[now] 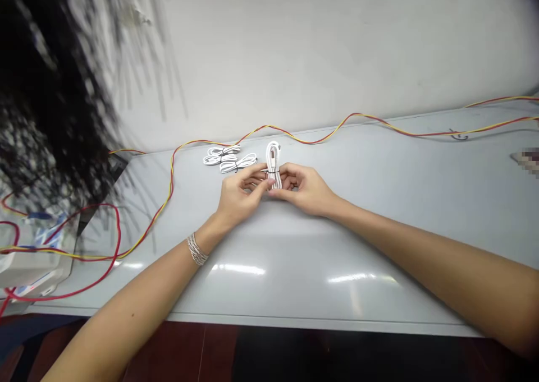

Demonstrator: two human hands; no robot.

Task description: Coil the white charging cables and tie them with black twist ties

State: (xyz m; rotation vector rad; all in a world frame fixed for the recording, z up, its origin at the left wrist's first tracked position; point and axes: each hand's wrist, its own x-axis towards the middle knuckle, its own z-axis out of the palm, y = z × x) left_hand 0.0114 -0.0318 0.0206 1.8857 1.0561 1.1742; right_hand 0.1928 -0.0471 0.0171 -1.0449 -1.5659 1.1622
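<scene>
A coiled white cable (273, 156) stands upright between my two hands, bound round its middle by a thin dark tie, with a plug end showing inside the loop. My left hand (244, 191) pinches its lower part from the left, and a bracelet circles that wrist. From the right, my right hand (305, 190) grips the same bundle with thumb and curled fingers. Just behind my left hand, several more white cable bundles (238, 162) lie on the grey table (295, 264).
Twisted red and yellow wires (170, 183) run along the table's back and down its left side. White devices (31, 267) with a red cable (119, 230) sit at the left. Dark strands (54, 90) fill the upper left. Part of a hand (531, 160) shows at the right edge.
</scene>
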